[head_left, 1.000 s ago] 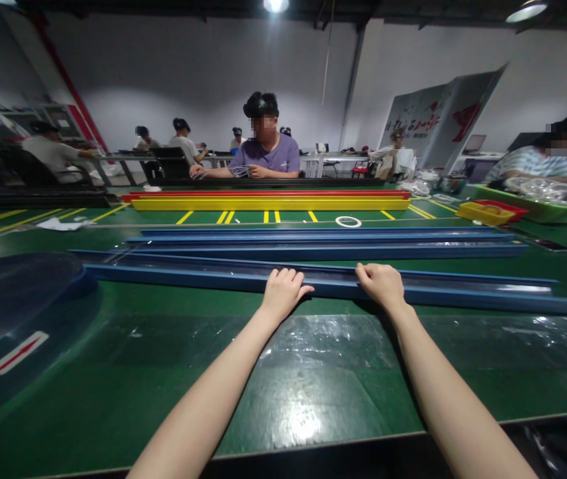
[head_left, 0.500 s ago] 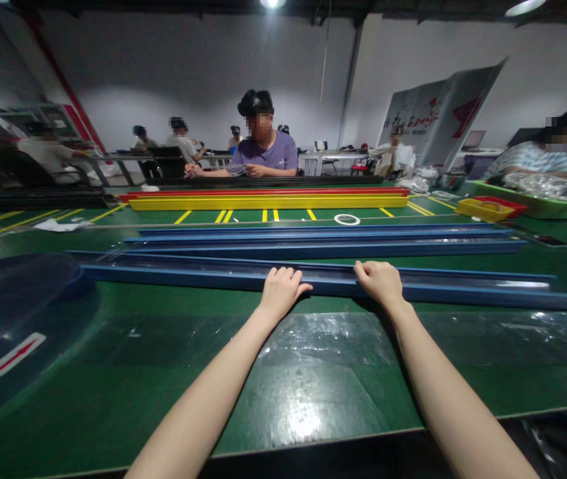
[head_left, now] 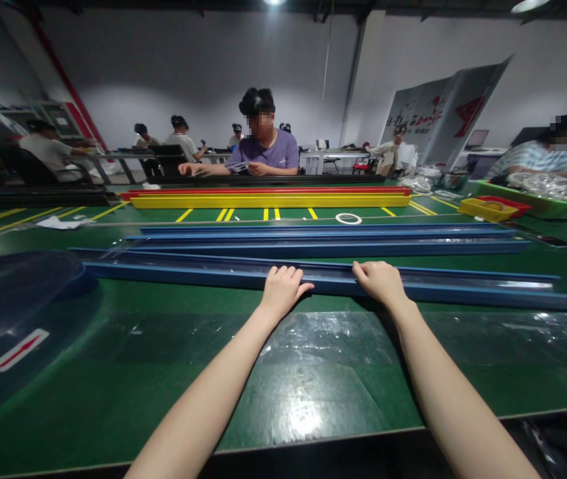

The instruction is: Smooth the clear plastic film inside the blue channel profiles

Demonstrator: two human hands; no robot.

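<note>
I had both hands on the near wall of a long blue channel point(head_left: 188, 273), which lay across the green table point(head_left: 203, 412), its right end nearer than its left. My left hand point(head_left: 282, 293) gripped that wall with its fingers bent over the top edge and its thumb pointing right. To its right and well apart, my right hand point(head_left: 380, 283) was curled around the same wall, knuckles up; I could not see its fingertips. On the near side I saw a clear plastic strip point(head_left: 174, 339) lying flat, and at the left a bluish transparent roll point(head_left: 24, 283) with a red-arrow label point(head_left: 18, 350). On the far side lay more blue profiles point(head_left: 333, 249), a white ring point(head_left: 348, 218) and a yellow profile point(head_left: 273, 201). Beyond sat a co-worker in purple point(head_left: 276, 156).
</note>
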